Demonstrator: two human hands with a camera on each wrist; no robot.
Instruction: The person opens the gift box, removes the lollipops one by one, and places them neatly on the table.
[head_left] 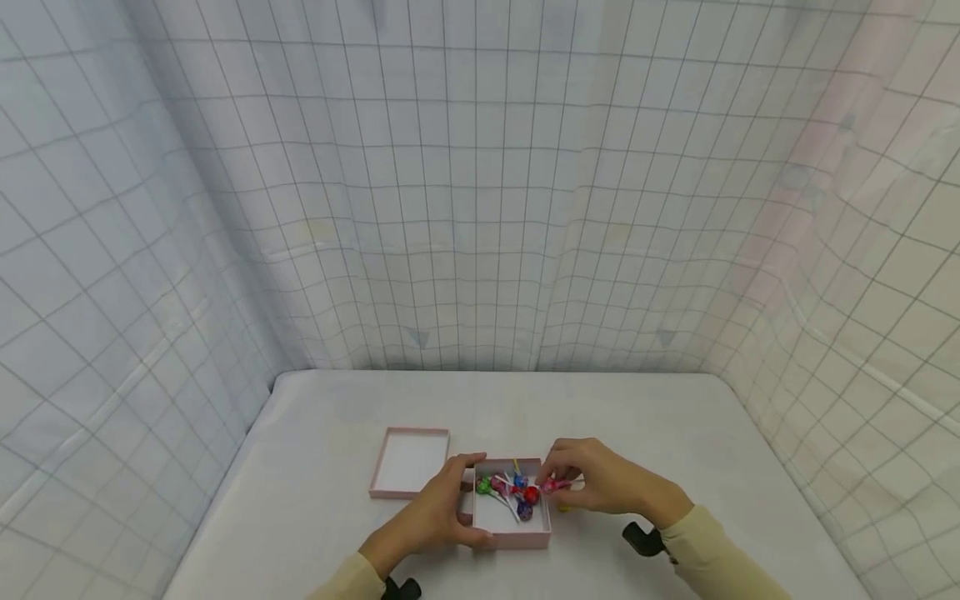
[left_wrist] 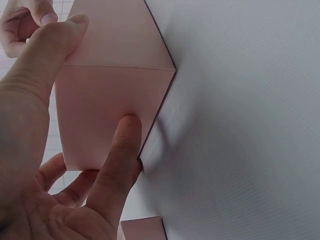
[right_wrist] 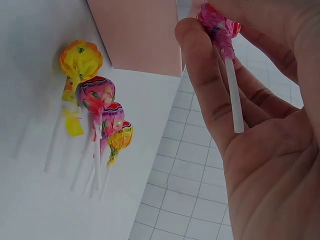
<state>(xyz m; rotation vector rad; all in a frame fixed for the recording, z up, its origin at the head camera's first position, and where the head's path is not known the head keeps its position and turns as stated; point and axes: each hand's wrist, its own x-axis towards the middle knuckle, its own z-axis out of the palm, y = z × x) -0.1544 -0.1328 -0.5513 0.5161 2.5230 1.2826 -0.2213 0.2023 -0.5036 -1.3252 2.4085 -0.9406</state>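
A pink open box (head_left: 513, 541) stands on the table with several wrapped lollipops inside, among them a green one (head_left: 484, 485), a red one (head_left: 531, 494) and a blue one (head_left: 521, 481). My left hand (head_left: 429, 515) grips the box, thumb on the front wall and fingers along the left side and far corner. At the right rim, my right hand (head_left: 603, 479) pinches a pink lollipop (right_wrist: 220, 30) by its wrapped head, the white stick pointing back toward the palm. Beside the box in the right wrist view lie a yellow lollipop (right_wrist: 81, 61), pink ones and an orange-yellow one (right_wrist: 121, 136).
The box's shallow lid (head_left: 411, 461), pink-rimmed and white inside, lies left of the box and a little farther back. A white cloth covers the table (head_left: 315, 467). Gridded white curtains (head_left: 495, 208) hang behind and at both sides.
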